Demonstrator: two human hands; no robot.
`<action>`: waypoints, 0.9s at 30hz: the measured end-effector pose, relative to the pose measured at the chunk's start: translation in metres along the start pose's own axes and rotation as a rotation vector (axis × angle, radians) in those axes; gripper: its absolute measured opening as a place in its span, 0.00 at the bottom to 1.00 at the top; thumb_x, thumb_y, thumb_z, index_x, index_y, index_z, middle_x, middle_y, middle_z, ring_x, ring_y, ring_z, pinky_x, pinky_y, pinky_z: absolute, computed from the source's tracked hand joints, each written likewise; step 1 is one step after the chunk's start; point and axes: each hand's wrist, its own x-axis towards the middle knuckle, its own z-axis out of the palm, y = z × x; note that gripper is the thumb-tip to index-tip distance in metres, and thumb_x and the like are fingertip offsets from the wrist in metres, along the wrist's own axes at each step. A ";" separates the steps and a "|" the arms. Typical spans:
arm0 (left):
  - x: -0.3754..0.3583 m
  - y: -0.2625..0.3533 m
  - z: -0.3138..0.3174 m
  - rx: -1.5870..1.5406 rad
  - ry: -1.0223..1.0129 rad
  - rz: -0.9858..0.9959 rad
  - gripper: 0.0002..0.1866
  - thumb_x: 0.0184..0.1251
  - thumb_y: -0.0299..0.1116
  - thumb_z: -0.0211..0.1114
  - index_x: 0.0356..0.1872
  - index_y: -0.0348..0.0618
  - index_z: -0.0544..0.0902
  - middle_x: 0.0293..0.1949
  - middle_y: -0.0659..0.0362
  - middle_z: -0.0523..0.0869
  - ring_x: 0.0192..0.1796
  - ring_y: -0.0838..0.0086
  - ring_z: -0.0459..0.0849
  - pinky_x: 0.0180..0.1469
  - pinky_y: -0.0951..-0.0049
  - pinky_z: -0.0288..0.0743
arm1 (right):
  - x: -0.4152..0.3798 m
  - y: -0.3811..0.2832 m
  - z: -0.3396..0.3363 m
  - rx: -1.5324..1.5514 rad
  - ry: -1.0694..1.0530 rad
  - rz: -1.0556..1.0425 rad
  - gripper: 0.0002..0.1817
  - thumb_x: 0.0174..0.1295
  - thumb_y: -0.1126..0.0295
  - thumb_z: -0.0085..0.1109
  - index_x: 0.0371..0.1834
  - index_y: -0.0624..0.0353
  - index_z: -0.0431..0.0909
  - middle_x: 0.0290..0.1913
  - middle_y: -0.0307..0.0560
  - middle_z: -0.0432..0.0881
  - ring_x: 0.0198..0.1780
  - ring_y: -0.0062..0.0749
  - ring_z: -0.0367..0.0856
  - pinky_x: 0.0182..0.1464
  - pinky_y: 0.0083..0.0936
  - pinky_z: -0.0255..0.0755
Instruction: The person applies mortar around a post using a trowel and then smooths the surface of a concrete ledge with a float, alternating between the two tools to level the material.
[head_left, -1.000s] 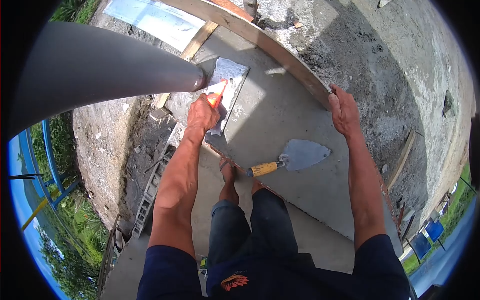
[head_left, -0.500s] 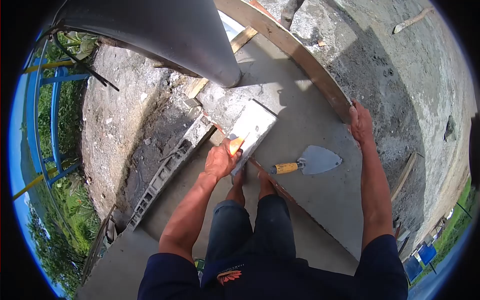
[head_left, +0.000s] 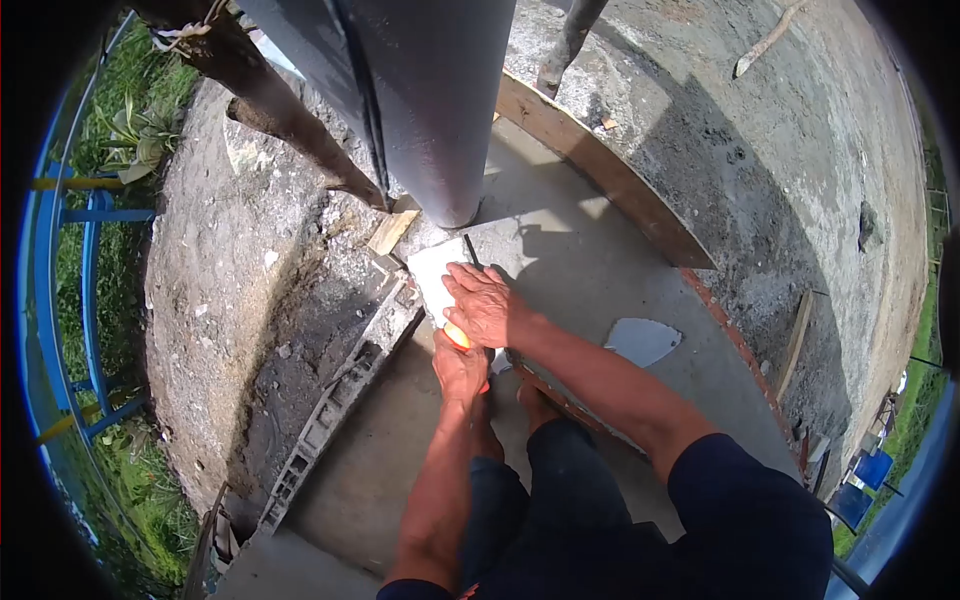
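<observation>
A rectangular metal float [head_left: 436, 277] with an orange-yellow handle [head_left: 457, 335] lies on the grey concrete near the foot of the column. My left hand [head_left: 460, 368] is wrapped round that handle. Flat on the float's top rests my right hand [head_left: 482, 305], its fingers spread and pointing up-left. Under my right forearm lies a pointed trowel [head_left: 642, 341]; only its blade shows, the handle being hidden by the arm.
A thick grey column [head_left: 430, 120] stands ahead, a wooden pole [head_left: 290, 125] to its left. Curved formwork [head_left: 610, 170] borders the slab on the right. Hollow blocks [head_left: 335, 410] line the left edge, and a thin board edge [head_left: 580, 408] crosses near my feet.
My right hand has let go of the curved board and moved left onto the float. The float and my left hand have shifted, and the view has turned.
</observation>
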 end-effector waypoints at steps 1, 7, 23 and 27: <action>-0.003 0.000 0.006 -0.040 0.022 0.025 0.19 0.60 0.37 0.67 0.45 0.36 0.73 0.40 0.42 0.84 0.46 0.50 0.85 0.48 0.59 0.76 | 0.008 -0.007 0.006 -0.006 -0.027 0.088 0.34 0.69 0.50 0.47 0.71 0.63 0.63 0.75 0.53 0.61 0.76 0.46 0.57 0.75 0.52 0.49; 0.017 0.034 -0.026 0.014 -0.178 -0.114 0.19 0.59 0.34 0.65 0.49 0.37 0.74 0.37 0.41 0.86 0.43 0.49 0.87 0.47 0.58 0.79 | 0.028 0.003 0.015 -0.142 -0.148 0.051 0.35 0.70 0.47 0.42 0.73 0.62 0.62 0.77 0.51 0.57 0.78 0.46 0.52 0.76 0.52 0.45; 0.132 0.053 -0.064 0.795 -0.449 0.493 0.15 0.59 0.38 0.63 0.47 0.46 0.82 0.42 0.46 0.87 0.48 0.49 0.85 0.52 0.54 0.79 | 0.037 0.026 0.026 -0.207 0.005 0.289 0.31 0.72 0.57 0.42 0.73 0.65 0.59 0.78 0.59 0.52 0.79 0.51 0.51 0.76 0.53 0.47; 0.137 0.044 -0.050 0.726 -0.536 0.439 0.16 0.59 0.35 0.62 0.48 0.44 0.82 0.42 0.43 0.87 0.49 0.47 0.84 0.53 0.53 0.78 | 0.039 0.040 0.033 -0.257 -0.015 0.263 0.29 0.71 0.60 0.43 0.71 0.62 0.61 0.77 0.59 0.56 0.78 0.53 0.53 0.74 0.54 0.51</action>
